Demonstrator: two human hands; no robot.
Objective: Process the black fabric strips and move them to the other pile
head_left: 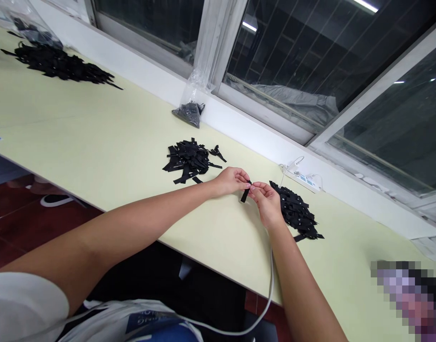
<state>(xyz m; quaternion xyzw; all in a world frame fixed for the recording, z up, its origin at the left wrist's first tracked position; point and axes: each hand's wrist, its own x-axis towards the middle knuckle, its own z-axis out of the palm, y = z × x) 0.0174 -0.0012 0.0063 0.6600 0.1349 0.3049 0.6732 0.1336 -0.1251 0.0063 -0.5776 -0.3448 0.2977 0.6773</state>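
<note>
Between my fingertips, over the pale yellow table [210,223], is a short black fabric strap [245,195]. My left hand [231,182] pinches its upper end from the left. From the right, my right hand [266,202] grips it with thumb and finger, close against the left fingertips. The strap's free end hangs down toward me. Just left of my left hand lies a loose pile of black straps [189,159] with small shiny bits. Another heap of black straps [299,211] is right behind my right hand, partly covered by it.
A clear bag of small black parts [191,111] stands by the window ledge. A power strip [303,180] sits behind the right heap, and a white cable [272,270] runs past my right forearm. More black straps [61,64] lie far left. A pixelated patch covers the right edge.
</note>
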